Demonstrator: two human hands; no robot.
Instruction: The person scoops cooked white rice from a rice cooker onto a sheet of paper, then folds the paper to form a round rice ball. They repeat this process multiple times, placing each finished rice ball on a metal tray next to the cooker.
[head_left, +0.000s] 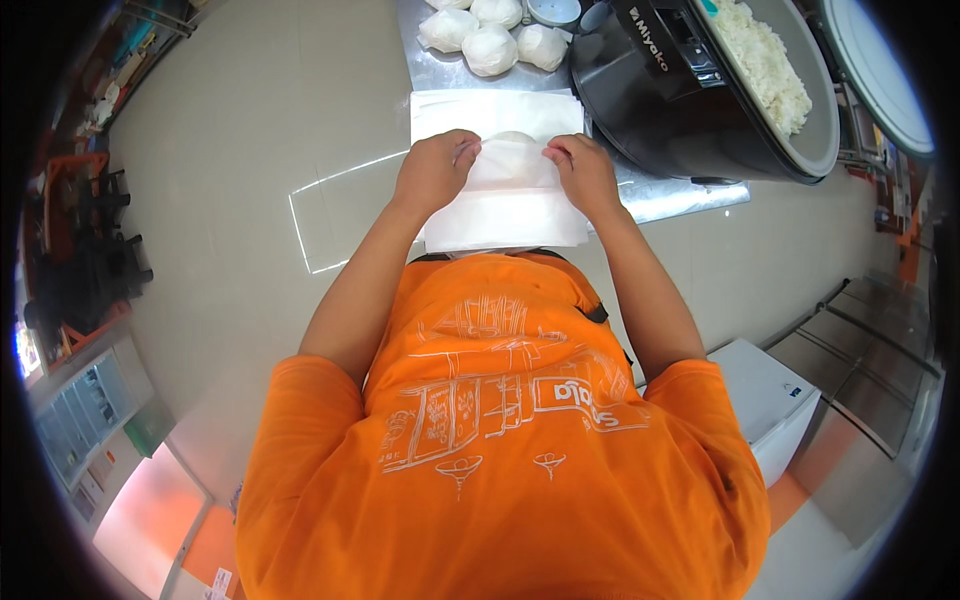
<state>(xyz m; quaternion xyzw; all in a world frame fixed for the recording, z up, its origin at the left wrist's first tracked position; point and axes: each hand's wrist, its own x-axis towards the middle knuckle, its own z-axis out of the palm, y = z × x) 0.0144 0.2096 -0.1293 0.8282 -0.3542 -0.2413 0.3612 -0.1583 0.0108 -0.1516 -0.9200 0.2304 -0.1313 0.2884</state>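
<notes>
My left hand (439, 169) pinches the left side of a white paper sheet (514, 166), and my right hand (583, 171) pinches its right side. The raised sheet partly covers a pale rounded mound, probably rice, whose top edge shows between my hands. Beneath lies a stack of white wrapping paper (495, 109) at the metal table's near edge. Several white paper-wrapped bundles (490, 50) sit beyond the stack. To the right stands a large black rice cooker (660, 97), open, with cooked white rice (765, 67) inside.
A small light-blue bowl (555, 10) is beside the bundles on the metal table (686, 196). The rice cooker's raised lid (874, 71) is at the far right. Behind on the right are a white chest freezer (765, 397) and metal cabinets (862, 352). Dark stools (112, 240) stand at the left.
</notes>
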